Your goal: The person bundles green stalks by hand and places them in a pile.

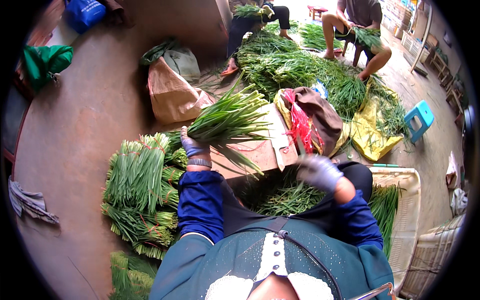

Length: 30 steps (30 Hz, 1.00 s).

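My left hand (194,146), in a light glove, is closed round a loose bunch of garlic chives (227,119). The bunch fans out to the right over a low wooden board (245,152). On the board's right side lies a wide-bladed knife (278,140), its handle toward me. My right hand (321,172), also gloved, is right of the knife, over my lap. Motion smears its fingers, and whether they hold anything is unclear. Red plastic strings (300,122) hang over a brown cloth (322,115) just beyond it. Loose green leaves (292,200) lie below the board, between my legs.
Tied chive bundles (137,175) are stacked at my left. A white plastic crate (407,220) with chives stands at my right. Ahead are a pinkish sack (172,95), a large chive heap (280,62), a yellow sack (372,130), a blue stool (419,120) and two seated people handling chives.
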Available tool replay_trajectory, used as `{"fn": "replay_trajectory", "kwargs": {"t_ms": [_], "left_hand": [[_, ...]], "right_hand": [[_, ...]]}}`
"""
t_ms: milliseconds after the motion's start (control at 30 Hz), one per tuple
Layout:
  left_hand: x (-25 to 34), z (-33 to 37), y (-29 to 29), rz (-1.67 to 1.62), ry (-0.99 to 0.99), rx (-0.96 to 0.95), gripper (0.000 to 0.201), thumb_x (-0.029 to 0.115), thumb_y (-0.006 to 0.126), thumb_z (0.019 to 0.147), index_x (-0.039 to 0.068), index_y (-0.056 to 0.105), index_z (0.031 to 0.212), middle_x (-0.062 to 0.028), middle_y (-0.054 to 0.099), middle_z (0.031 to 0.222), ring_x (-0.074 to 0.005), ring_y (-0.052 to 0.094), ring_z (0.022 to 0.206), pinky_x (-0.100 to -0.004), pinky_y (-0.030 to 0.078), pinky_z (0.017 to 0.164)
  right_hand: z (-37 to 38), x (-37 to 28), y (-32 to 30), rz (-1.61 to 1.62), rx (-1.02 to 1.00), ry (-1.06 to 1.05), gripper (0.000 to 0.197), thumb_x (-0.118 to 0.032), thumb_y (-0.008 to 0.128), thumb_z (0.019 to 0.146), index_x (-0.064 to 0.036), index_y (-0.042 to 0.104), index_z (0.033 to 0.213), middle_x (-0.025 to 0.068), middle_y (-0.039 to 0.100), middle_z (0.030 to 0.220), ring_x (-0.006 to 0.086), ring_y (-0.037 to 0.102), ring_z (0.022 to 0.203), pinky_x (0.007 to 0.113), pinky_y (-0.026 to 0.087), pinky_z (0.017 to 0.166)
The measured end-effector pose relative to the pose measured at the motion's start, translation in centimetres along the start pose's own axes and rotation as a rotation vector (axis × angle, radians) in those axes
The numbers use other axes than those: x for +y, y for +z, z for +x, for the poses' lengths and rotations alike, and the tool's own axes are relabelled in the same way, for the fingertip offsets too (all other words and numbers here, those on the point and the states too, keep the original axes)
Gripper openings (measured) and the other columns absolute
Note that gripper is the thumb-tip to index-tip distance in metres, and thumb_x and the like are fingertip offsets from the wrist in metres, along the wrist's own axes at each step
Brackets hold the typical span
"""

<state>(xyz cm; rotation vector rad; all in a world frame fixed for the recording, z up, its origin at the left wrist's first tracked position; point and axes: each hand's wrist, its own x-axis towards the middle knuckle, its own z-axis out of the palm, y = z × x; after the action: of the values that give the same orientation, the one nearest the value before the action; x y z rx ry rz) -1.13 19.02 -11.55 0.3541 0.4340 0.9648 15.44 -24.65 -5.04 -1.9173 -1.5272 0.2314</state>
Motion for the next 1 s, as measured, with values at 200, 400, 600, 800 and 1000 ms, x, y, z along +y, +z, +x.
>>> {"fn": "replay_trajectory", "kwargs": {"t_ms": [200,400,600,800,1000], "left_hand": [[-0.6,-0.8,0.6,-0.028,-0.026,-0.018,0.041,0.044,0.047,0.096,0.007,0.064,0.091,-0.0121,0.069,0.092,-0.0330,0.063,0.089,-0.0499,0.051,0.086],[-2.3,-3.8,4.0,-0.041,-0.042,0.025,0.037,0.041,0.051,0.094,0.007,0.064,0.092,-0.0131,0.069,0.095,-0.0343,0.064,0.090,-0.0521,0.052,0.087],[-2.7,-7.0,6.9,-0.028,0.005,0.009,0.030,0.036,0.056,0.093,0.006,0.063,0.092,-0.0112,0.068,0.090,-0.0314,0.065,0.084,-0.0488,0.054,0.081],[-2.2,-4.7,4.7,-0.024,-0.033,0.052,0.038,0.041,0.055,0.092,0.004,0.063,0.098,-0.0154,0.068,0.099,-0.0349,0.064,0.091,-0.0518,0.052,0.086],[-0.2,-1.8,1.4,0.047,-0.028,-0.063,0.056,0.048,0.037,0.097,0.000,0.065,0.108,-0.0199,0.068,0.108,-0.0366,0.062,0.099,-0.0507,0.048,0.094]], "right_hand": [[5.2,-7.0,-2.7,0.080,0.564,-0.154,0.028,-0.006,0.071,0.077,-0.0082,0.066,0.104,0.0171,0.061,0.113,0.0361,0.059,0.104,0.043,0.048,0.089],[11.0,-7.3,-0.6,-0.295,0.401,-0.083,0.042,-0.034,0.077,0.073,-0.0153,0.070,0.110,0.0219,0.050,0.133,0.0435,0.040,0.128,0.051,0.032,0.107],[12.9,-4.4,3.1,-0.117,0.632,-0.052,0.028,-0.017,0.077,0.068,-0.0112,0.072,0.094,0.0177,0.053,0.123,0.0390,0.046,0.117,0.045,0.039,0.100],[10.5,-3.1,2.8,0.670,0.425,0.109,0.019,-0.016,0.068,0.082,-0.0012,0.069,0.095,0.0212,0.055,0.130,0.0308,0.052,0.119,0.039,0.037,0.104],[4.5,-1.8,-1.8,0.710,0.013,0.019,0.017,-0.018,0.066,0.084,-0.0024,0.069,0.091,0.0164,0.066,0.103,0.0257,0.061,0.107,0.035,0.046,0.091]]}}
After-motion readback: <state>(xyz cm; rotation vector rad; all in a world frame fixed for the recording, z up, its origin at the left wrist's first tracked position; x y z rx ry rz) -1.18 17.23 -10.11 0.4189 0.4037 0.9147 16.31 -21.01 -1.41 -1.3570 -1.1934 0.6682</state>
